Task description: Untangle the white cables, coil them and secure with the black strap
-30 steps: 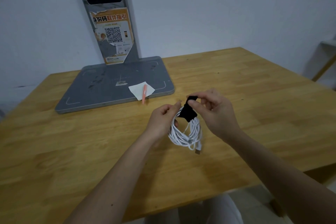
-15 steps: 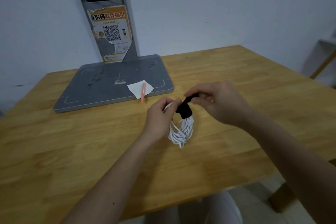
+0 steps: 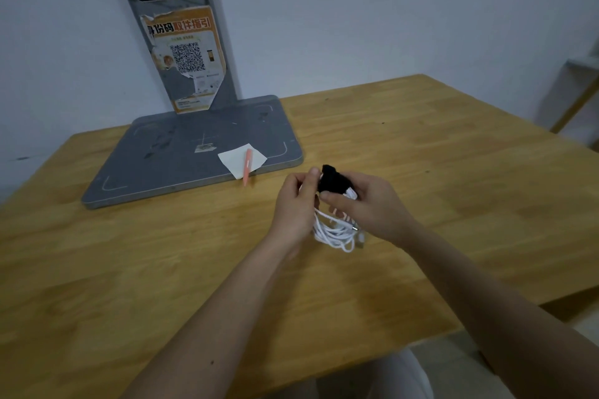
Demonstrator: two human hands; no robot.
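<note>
A coil of white cables point(image 3: 337, 232) hangs above the wooden table point(image 3: 453, 172) between my two hands. A black strap point(image 3: 332, 180) is wrapped round the top of the coil. My left hand point(image 3: 296, 204) grips the coil's left side, thumb up against the strap. My right hand point(image 3: 369, 204) holds the strap and the coil's top from the right, its thumb pressing under the strap. A metal plug end point(image 3: 358, 233) sticks out at the coil's lower right. The part of the coil inside my palms is hidden.
A grey base plate point(image 3: 181, 165) with an upright post point(image 3: 181, 42) carrying a QR poster stands at the back left. A white paper slip point(image 3: 241, 160) and a pink pen point(image 3: 248, 168) lie on the plate's front edge. The table's near edge runs below my forearms.
My right hand has come back in from pulling the strap's end out to the right and now closes over the strap on the coil. The coil hangs a little lower and to the right.
</note>
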